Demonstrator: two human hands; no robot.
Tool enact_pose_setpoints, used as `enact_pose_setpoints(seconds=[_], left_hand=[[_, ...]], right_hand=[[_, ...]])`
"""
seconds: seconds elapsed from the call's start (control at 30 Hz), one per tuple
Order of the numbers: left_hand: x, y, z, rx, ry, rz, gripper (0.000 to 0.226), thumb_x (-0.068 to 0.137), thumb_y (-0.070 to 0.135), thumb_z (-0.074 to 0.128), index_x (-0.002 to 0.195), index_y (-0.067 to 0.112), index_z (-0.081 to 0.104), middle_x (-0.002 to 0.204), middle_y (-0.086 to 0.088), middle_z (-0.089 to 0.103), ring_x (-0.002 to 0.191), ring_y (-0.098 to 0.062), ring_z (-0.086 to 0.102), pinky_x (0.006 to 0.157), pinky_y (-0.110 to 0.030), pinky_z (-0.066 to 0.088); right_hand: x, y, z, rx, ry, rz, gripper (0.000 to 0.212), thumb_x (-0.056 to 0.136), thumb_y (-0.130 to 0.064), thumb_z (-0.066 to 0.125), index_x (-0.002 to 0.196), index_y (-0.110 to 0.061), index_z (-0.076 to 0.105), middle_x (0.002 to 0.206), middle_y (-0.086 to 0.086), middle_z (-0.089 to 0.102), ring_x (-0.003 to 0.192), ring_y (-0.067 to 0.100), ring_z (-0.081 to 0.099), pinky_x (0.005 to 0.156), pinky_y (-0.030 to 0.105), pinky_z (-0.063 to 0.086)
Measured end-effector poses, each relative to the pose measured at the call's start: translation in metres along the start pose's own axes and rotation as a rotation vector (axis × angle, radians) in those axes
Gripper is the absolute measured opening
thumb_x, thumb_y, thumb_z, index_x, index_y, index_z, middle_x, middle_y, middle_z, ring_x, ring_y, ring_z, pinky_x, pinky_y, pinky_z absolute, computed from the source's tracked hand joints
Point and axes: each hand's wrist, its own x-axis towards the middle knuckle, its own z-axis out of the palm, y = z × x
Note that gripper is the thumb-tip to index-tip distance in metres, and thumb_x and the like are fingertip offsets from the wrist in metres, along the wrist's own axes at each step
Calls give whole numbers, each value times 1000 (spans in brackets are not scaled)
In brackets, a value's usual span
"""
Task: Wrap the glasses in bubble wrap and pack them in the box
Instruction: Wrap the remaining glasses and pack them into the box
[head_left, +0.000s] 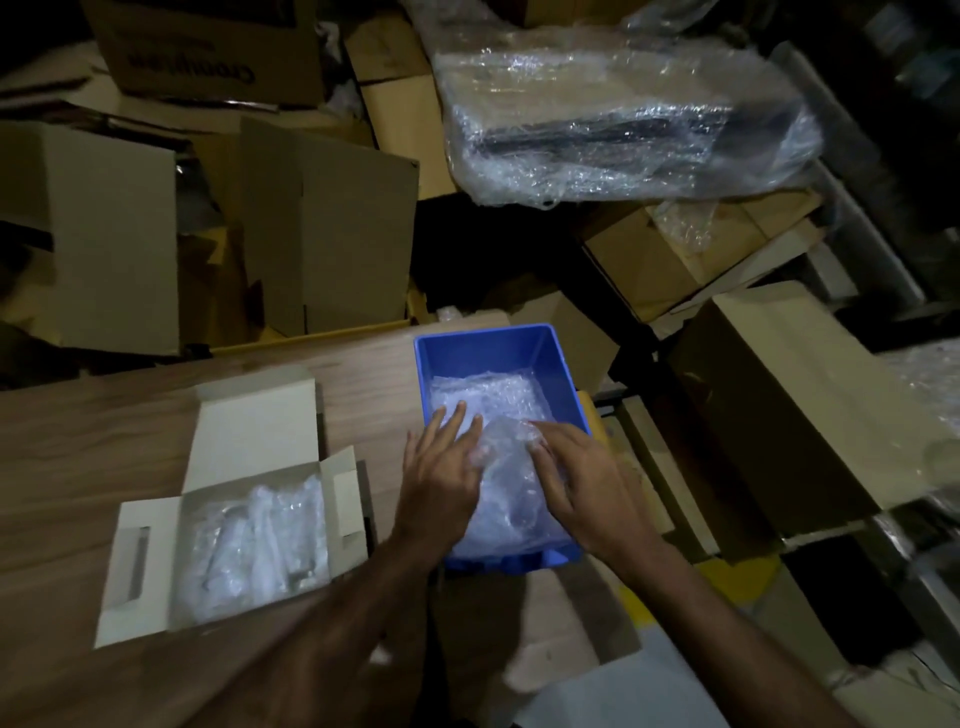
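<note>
A blue plastic bin stands at the right end of the wooden table and holds crumpled bubble wrap. Both hands are in the bin on that wrap: my left hand lies flat on its left side with fingers spread, and my right hand pinches its right edge. No bare glass shows in the bin. To the left, a white cardboard box lies open with flaps out and holds several bubble-wrapped bundles.
Brown cartons stand crowded behind the table. A large film-wrapped package lies at the back right. More cartons are stacked to the right of the bin, and flat cardboard lies below the table edge.
</note>
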Motion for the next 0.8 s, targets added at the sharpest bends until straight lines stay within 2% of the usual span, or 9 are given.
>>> enact_pose_setpoints(seconds=[0.07,0.17,0.27,0.37,0.47,0.57,0.67,0.73,0.8], left_hand=[[-4,-6,-29,-114,39,-18,53,100,36,34,151,22,45,161,1,34,152,-17,27,125,-46,19],[-17,-19,-85,-216,35,173,59,91,12,46,150,14,47,158,-1,41,147,-11,37,121,-27,28],[-33,-32,-133,-297,116,195,69,79,-15,50,143,11,55,146,2,56,136,-9,51,114,-29,41],[-50,-49,-170,-437,244,110,54,88,-17,51,130,12,66,132,2,68,126,-15,62,107,-37,50],[-65,-78,-196,-642,229,-1,30,92,-8,61,110,13,74,114,-8,73,113,-30,67,100,-53,52],[-81,-94,-217,-790,153,-145,13,88,31,66,89,24,77,96,-5,74,98,-29,67,90,-46,52],[-97,-97,-227,-883,162,-378,28,97,12,56,81,20,77,86,-3,77,79,-19,71,75,-35,56],[-103,-99,-229,-1019,186,-553,31,104,22,49,88,7,70,91,-12,76,72,-22,70,67,-33,55],[-111,-108,-229,-1087,228,-727,36,103,36,51,91,7,68,93,-15,76,73,-24,70,66,-33,54]], right_hand=[[1,-11,-7,-50,54,-104,19,105,-30,54,113,-20,67,111,-7,66,87,12,66,68,30,54],[6,-32,-7,-24,21,-237,22,105,-36,51,105,-18,64,105,-6,61,84,17,65,63,32,52],[14,-64,3,28,-74,-357,30,102,-51,52,106,-23,61,101,-6,60,86,19,65,63,32,51],[30,-101,6,122,-202,-345,52,78,-69,71,109,-27,66,99,-13,64,90,7,62,72,20,46],[49,-127,21,278,-381,-286,36,68,-45,85,94,-22,74,87,-13,72,83,0,66,71,21,49],[61,-148,36,646,-384,-23,15,79,-19,85,78,-9,73,72,-4,71,68,7,65,61,27,48],[63,-169,51,1205,-536,369,10,85,-10,78,93,-4,74,87,7,74,78,17,69,71,24,57],[60,-178,68,1586,-540,636,16,87,-13,74,102,-5,72,97,12,71,83,20,70,86,28,58],[54,-186,82,1793,-550,829,17,88,-20,73,99,-7,75,101,10,73,85,18,73,83,28,59]])
